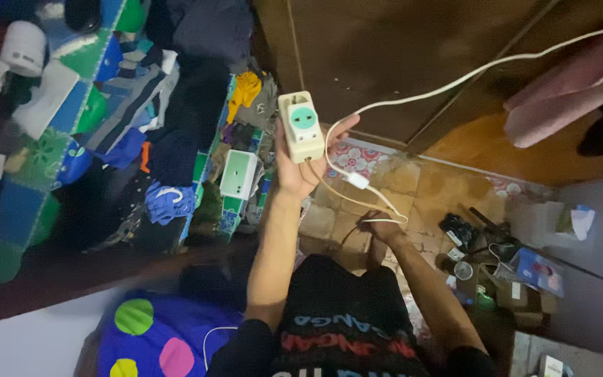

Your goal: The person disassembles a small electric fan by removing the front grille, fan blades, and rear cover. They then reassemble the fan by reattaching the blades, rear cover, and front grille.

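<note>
Black shorts (343, 314) with coloured print fill the lower middle of the head view, and above them the left hand (300, 167) is raised with its fingers wrapped around the lower half of a cream socket block (300, 126) with a green face, held well above the tiled floor (413, 188). Lower down, the right hand (380, 227) pinches loops of the white cord (455, 80) that trails off to the upper right corner. Light, rigid plastic, the block looks easiest to grip by its sides, while the limp cord seems prone to tangling.
</note>
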